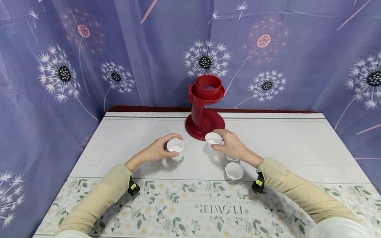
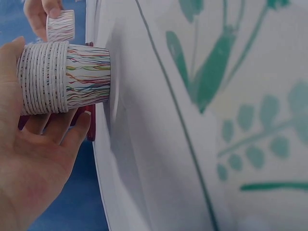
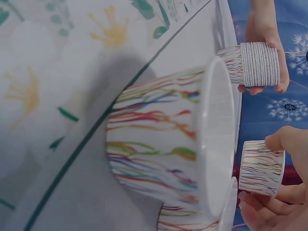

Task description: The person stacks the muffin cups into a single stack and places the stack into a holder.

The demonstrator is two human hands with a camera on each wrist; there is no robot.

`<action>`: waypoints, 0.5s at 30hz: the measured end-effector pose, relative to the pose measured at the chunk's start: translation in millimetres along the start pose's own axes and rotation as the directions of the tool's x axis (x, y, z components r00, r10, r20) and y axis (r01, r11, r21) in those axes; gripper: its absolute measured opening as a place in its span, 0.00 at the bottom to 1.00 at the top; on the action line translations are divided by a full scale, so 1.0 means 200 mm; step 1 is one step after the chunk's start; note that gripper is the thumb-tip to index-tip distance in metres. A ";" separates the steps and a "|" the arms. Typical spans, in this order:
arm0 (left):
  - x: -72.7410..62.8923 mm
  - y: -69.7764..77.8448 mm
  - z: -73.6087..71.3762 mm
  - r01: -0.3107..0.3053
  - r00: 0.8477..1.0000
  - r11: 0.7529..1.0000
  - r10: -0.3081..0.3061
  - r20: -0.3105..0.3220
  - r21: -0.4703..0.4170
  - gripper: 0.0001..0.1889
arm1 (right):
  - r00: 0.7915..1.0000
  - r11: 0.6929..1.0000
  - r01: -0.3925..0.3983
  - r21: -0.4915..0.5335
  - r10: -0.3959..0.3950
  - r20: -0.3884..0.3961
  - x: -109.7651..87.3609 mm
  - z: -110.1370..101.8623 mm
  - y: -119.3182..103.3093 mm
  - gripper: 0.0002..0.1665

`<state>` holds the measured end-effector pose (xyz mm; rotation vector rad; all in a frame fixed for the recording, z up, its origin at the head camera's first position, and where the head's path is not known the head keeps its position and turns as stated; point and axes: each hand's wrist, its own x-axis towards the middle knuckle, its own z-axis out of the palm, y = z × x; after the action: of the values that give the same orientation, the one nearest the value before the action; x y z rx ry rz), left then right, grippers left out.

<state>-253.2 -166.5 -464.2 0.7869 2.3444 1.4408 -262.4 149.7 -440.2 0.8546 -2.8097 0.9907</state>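
Note:
My left hand (image 1: 159,148) grips a stack of nested paper cups (image 2: 45,77) by its upper part, thumb and fingers around the rims. Colored wavy lines run over the white cup walls. To the right, my right hand (image 1: 233,146) holds a single paper cup (image 3: 261,167) between thumb and fingers, in front of the red stand. Another paper cup (image 1: 234,171) is upright on the table, mouth up, just below the right wrist. Partly hidden behind it and under the right forearm is one more paper cup (image 3: 187,219).
A red stand (image 1: 206,105) with a round base and a ring-shaped holder on top is at the back middle of the table. The white tablecloth (image 1: 291,148) has a flower-printed band across the front. Blue dandelion-print curtains (image 1: 168,51) hang behind and at both sides.

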 end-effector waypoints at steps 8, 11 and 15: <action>0.00 0.00 0.01 -0.015 1.000 1.000 0.015 -0.007 -0.007 0.29 | 0.999 1.000 0.020 -0.006 -0.020 0.044 0.01 0.01 -0.03 0.34; 0.00 0.00 0.01 -0.019 1.000 1.000 0.019 -0.009 -0.019 0.29 | 0.998 0.999 0.031 -0.010 -0.031 0.047 0.01 0.02 -0.03 0.35; 0.00 0.00 0.01 -0.018 1.000 1.000 0.017 -0.013 -0.022 0.29 | 0.998 0.999 0.045 -0.005 -0.045 0.037 0.02 0.02 -0.04 0.35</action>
<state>-252.3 -164.5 -466.1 0.7967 2.3324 1.4808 -260.8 140.3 -438.4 0.9413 -2.8088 0.9706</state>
